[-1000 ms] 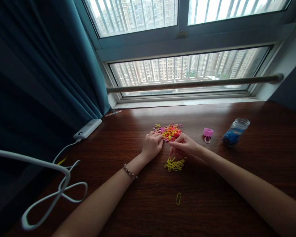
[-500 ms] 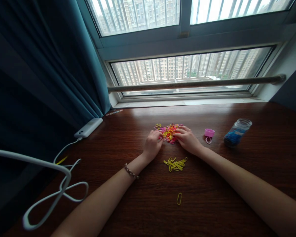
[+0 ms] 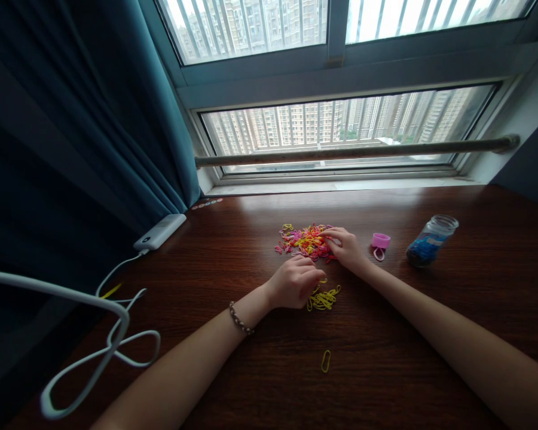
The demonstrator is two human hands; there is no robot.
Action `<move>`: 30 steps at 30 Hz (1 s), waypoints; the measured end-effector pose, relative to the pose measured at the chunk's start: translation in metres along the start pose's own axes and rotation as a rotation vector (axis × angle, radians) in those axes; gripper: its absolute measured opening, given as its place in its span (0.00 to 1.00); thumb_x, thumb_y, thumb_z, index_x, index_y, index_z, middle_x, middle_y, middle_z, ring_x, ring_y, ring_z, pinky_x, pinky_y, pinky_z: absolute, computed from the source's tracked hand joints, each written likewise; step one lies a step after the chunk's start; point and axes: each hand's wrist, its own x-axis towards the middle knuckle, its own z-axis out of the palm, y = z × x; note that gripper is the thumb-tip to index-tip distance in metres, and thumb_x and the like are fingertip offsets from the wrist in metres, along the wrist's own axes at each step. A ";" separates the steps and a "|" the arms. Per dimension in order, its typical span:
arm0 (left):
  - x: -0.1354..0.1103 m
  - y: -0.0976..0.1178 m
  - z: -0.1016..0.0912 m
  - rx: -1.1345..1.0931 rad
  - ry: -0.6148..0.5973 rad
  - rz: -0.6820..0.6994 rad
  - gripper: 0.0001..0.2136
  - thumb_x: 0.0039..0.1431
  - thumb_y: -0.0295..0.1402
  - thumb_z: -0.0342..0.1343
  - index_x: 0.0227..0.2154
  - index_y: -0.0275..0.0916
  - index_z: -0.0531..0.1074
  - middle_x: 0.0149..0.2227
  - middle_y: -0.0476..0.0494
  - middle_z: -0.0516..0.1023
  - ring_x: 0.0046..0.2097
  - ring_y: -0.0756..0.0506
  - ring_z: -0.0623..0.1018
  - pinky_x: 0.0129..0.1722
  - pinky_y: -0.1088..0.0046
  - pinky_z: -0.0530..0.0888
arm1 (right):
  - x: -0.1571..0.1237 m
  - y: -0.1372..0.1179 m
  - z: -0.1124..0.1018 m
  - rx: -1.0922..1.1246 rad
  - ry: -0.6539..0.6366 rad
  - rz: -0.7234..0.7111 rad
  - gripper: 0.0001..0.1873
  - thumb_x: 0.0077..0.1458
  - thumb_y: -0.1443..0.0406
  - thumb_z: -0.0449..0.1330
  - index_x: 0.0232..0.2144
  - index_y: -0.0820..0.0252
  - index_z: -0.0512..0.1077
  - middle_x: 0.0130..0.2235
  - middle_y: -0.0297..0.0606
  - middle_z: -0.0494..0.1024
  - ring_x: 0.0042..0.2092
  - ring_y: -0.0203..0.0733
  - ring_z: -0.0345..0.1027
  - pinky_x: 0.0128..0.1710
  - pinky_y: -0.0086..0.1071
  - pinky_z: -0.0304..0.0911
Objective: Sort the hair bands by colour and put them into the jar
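Observation:
A heap of mixed pink, orange and yellow small loops lies on the dark wooden desk. My right hand rests at the heap's right edge, fingers pinched together among the loops. A smaller pile of yellow loops lies nearer to me. My left hand, with a beaded bracelet on its wrist, is curled with its fingertips at the left edge of the yellow pile. One single yellow loop lies apart, closer to me.
A pink lid with a loop beside it and a glass jar holding blue bits stand to the right. A white power bank and white cables lie at the left by a teal curtain. The window sill runs behind.
My left hand has drawn back from the mixed heap to the yellow pile. My right hand went up into the heap and now sits at its right edge.

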 end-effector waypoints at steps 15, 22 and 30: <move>-0.002 -0.015 -0.003 0.107 0.223 -0.201 0.08 0.56 0.29 0.47 0.35 0.38 0.70 0.32 0.44 0.75 0.38 0.46 0.71 0.43 0.66 0.67 | 0.000 0.002 -0.002 0.083 0.067 0.194 0.12 0.49 0.68 0.52 0.34 0.59 0.75 0.37 0.39 0.78 0.39 0.42 0.71 0.40 0.34 0.65; -0.003 -0.044 -0.003 0.187 0.346 -0.532 0.08 0.53 0.26 0.50 0.35 0.39 0.71 0.37 0.44 0.75 0.45 0.44 0.69 0.47 0.63 0.67 | 0.002 0.000 -0.006 0.278 0.077 0.301 0.11 0.47 0.65 0.56 0.34 0.62 0.73 0.34 0.41 0.78 0.34 0.42 0.72 0.33 0.33 0.67; -0.005 -0.045 0.004 0.195 0.203 -0.515 0.12 0.54 0.22 0.47 0.37 0.42 0.72 0.45 0.47 0.74 0.54 0.42 0.63 0.52 0.58 0.61 | 0.003 -0.001 -0.007 0.438 0.079 0.353 0.13 0.44 0.64 0.60 0.35 0.63 0.72 0.33 0.42 0.78 0.37 0.44 0.72 0.37 0.36 0.68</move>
